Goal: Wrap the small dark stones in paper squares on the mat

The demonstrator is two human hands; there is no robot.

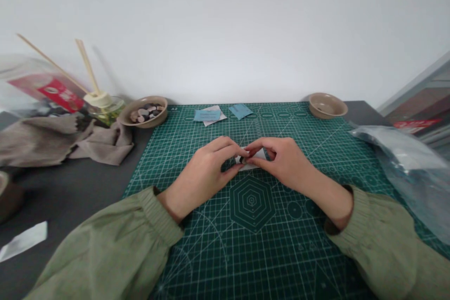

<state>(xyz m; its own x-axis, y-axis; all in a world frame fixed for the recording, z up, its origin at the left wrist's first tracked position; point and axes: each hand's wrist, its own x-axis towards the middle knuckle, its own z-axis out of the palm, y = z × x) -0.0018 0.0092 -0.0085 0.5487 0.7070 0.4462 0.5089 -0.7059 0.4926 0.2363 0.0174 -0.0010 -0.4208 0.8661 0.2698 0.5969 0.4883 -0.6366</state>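
My left hand (210,167) and my right hand (288,162) meet over the middle of the green cutting mat (197,248). Thumbs and fingers of both are pinched together at a small dark piece (241,160), whose kind I cannot make out; the fingertips cover most of it. Under and behind the fingers shows a small white paper (259,153), partly hidden by my right hand. Farther back on the mat lie a blue slip (207,115), resting over a pale paper (218,110), and a second blue slip (240,111).
A tan bowl (124,115) of several dark and pinkish pieces stands back left, near a reed diffuser (100,101) and a crumpled grey-brown cloth (45,140). Another tan bowl (327,111) is back right. Clear plastic (404,159) covers the mat's right edge; a white scrap (26,240) lies left.
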